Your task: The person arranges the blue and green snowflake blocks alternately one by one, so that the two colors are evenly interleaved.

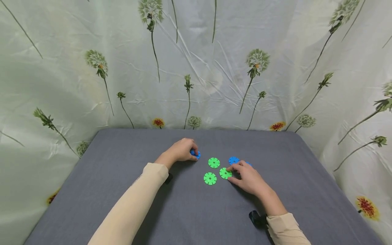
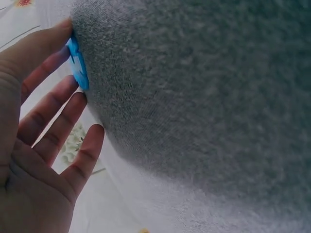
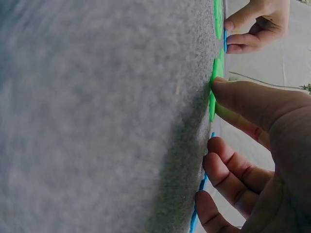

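At the far middle of the table, my left hand (image 1: 183, 150) pinches a blue notched plastic disc (image 1: 197, 155) by its edges. The left wrist view shows the thumb and fingertips around this blue disc (image 2: 77, 65), which lies against the cloth. My right hand (image 1: 247, 177) has its thumb and index finger on opposite edges of a green notched disc (image 1: 225, 173), lying flat. Its other fingers are over or near two blue discs: one (image 1: 233, 160) mostly visible, the other (image 1: 248, 164) largely hidden behind the hand. Two more green discs, one farther back (image 1: 214, 162) and one nearer (image 1: 210, 178), lie between the hands.
Grey cloth (image 1: 190, 211) covers the table. A pale curtain (image 1: 214, 85) printed with dandelions hangs behind the table and along both sides. Dark wrist devices, such as the one on the right wrist (image 1: 258, 219), sit below the cuffs.
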`<move>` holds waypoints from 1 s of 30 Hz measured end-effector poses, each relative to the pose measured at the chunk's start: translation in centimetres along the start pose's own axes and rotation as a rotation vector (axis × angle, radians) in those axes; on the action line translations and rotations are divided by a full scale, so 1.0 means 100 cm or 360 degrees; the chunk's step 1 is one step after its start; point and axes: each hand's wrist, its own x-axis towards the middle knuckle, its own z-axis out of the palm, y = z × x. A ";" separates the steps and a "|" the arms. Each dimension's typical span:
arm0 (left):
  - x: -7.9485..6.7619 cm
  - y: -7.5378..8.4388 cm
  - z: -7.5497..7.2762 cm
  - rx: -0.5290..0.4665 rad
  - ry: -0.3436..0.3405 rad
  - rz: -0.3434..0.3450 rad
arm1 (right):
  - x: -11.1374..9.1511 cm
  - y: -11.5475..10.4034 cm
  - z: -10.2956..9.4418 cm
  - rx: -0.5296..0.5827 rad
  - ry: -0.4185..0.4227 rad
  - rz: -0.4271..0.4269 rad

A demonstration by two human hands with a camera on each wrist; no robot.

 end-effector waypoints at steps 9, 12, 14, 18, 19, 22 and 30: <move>-0.006 -0.006 -0.002 -0.0007 -0.0011 -0.0006 | 0.000 0.003 0.002 0.0024 0.0023 -0.0005; -0.008 -0.007 -0.004 -0.0019 -0.0039 -0.0062 | 0.000 0.003 0.002 0.0031 0.0023 -0.0023; -0.009 -0.007 -0.005 -0.0033 -0.0055 -0.0085 | 0.000 0.004 0.002 0.0037 0.0022 -0.0025; -0.011 -0.008 -0.006 -0.0059 -0.0044 -0.0094 | 0.000 0.004 0.001 0.0054 0.0011 -0.0017; -0.012 -0.009 -0.005 -0.0065 -0.0036 -0.0090 | 0.001 0.004 0.000 0.0059 0.0006 -0.0014; -0.013 -0.010 -0.003 -0.0086 -0.0012 -0.0076 | 0.001 0.004 -0.001 0.0066 -0.0004 -0.0014; -0.016 -0.008 0.003 -0.0041 0.0055 0.0033 | -0.001 0.005 0.001 0.0087 -0.0002 -0.0015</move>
